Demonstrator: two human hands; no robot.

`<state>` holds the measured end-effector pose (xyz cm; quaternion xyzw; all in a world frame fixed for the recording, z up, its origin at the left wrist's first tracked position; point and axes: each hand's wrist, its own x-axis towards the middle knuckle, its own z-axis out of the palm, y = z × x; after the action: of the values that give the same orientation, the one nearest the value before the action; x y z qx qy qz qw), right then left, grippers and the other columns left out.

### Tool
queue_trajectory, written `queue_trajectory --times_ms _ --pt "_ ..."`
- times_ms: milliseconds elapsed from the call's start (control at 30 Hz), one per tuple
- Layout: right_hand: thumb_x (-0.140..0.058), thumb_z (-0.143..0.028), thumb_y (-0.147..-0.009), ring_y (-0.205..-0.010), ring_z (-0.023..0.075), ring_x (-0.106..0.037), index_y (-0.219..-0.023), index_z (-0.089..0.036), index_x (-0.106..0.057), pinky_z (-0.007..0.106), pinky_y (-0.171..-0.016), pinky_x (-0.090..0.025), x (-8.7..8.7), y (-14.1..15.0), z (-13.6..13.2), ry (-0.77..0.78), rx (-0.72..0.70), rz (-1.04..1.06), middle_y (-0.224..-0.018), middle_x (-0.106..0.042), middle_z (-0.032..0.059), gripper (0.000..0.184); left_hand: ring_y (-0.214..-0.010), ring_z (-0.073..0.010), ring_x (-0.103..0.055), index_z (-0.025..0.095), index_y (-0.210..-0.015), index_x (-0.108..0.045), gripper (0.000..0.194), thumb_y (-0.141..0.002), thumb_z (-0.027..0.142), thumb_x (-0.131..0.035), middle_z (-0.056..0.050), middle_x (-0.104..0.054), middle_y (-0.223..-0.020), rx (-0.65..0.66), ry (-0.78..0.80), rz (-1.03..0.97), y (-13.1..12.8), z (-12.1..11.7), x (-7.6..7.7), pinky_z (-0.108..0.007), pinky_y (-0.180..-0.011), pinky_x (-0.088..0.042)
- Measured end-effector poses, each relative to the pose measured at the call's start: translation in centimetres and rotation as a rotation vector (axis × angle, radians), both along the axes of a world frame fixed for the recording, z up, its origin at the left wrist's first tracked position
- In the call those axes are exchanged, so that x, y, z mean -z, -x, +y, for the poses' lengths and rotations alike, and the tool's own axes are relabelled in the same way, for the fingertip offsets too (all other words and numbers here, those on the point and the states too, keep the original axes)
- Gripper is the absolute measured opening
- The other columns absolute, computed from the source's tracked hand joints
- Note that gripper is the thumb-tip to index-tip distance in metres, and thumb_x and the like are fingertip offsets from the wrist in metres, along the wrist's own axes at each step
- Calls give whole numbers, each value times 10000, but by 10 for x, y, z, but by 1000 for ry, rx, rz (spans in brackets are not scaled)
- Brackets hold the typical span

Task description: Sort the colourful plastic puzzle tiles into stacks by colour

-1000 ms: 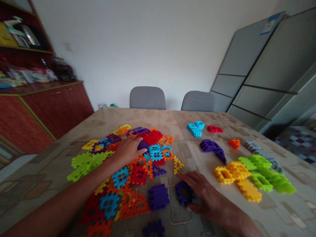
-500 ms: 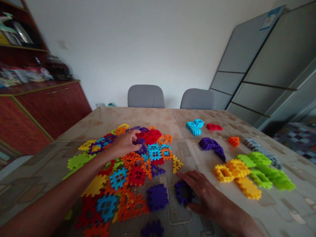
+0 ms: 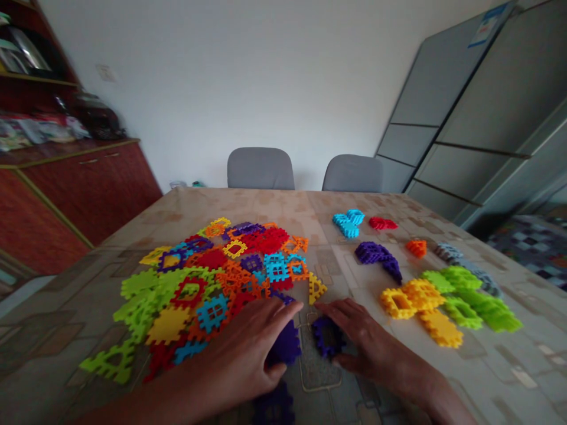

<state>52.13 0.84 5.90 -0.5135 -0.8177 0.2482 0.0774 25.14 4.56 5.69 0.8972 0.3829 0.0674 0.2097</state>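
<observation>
My left hand (image 3: 254,336) is low over the near side of the pile, with its thumb and fingers curved round a solid purple square tile (image 3: 287,343). The hand hides part of that tile. My right hand (image 3: 358,330) rests on the table, its fingertips and thumb at the edges of a purple frame tile (image 3: 326,337) with an open middle. A small yellow triangle tile (image 3: 316,288) lies just beyond the right fingertips. Below my left hand is another dark purple tile (image 3: 274,406), partly hidden.
A mixed pile of notched plastic tiles (image 3: 208,260) spreads over the left of the table. To the right stand same-colour stacks: blue (image 3: 348,223), red (image 3: 383,223), purple (image 3: 378,258), orange (image 3: 416,248), yellow (image 3: 420,301), green (image 3: 473,295) and grey (image 3: 469,268). Two grey chairs (image 3: 261,169) are behind.
My left hand has come back from the far part of the pile, nearer and to the right, beside my right hand, with a purple tile. My right hand has barely moved.
</observation>
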Motion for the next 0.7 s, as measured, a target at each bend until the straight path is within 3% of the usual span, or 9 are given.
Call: queue_trajectory --times_ms 167,400,467,567,700 --pt "-681 -136 -798 -1408 312 -408 -1541 -207 -414 507 -1181 -312 1 0 0 5 7 -8 -1522 -487 142 793 -1412 -318 -426 251 -1533 -377 867 -733 185 -704 -100 -463 -1546 1 21 55 1 2 -2 -533 -1200 -330" --pt "-682 -162 -816 -1421 315 -395 -1553 -229 -397 509 -1174 -324 1 -2 0 25 16 -21 -1540 -465 141 793 -1351 -349 -497 258 -1515 -429 854 -755 286 -819 -111 -537 -1492 -1 -20 67 5 -2 -3 -543 -1166 -371" --pt "-683 -180 -817 -1419 327 -397 -1553 -241 -399 525 -1168 -330 4 -3 0 11 15 -8 -1536 -471 140 791 -1356 -328 -501 281 -1495 -453 764 -812 339 -791 -90 -541 -1492 -25 -91 25 11 14 -6 -506 -1155 -392" --pt "-679 -198 -819 -1418 336 -399 -1544 -248 -416 538 -1169 -327 7 -4 1 11 13 8 -1533 -476 140 773 -1340 -300 -524 252 -1353 -601 404 -956 320 -633 -95 -598 -1427 -112 -202 26 23 57 -10 -463 -1149 -391" --pt "-682 -177 -790 -1431 333 -385 -1544 -237 -418 532 -1185 -306 6 -4 1 28 22 4 -1544 -467 136 801 -1200 -289 -630 161 -1208 -669 277 -936 213 -661 -124 -696 -1234 -149 -197 97 32 116 -9 -423 -1047 -480"
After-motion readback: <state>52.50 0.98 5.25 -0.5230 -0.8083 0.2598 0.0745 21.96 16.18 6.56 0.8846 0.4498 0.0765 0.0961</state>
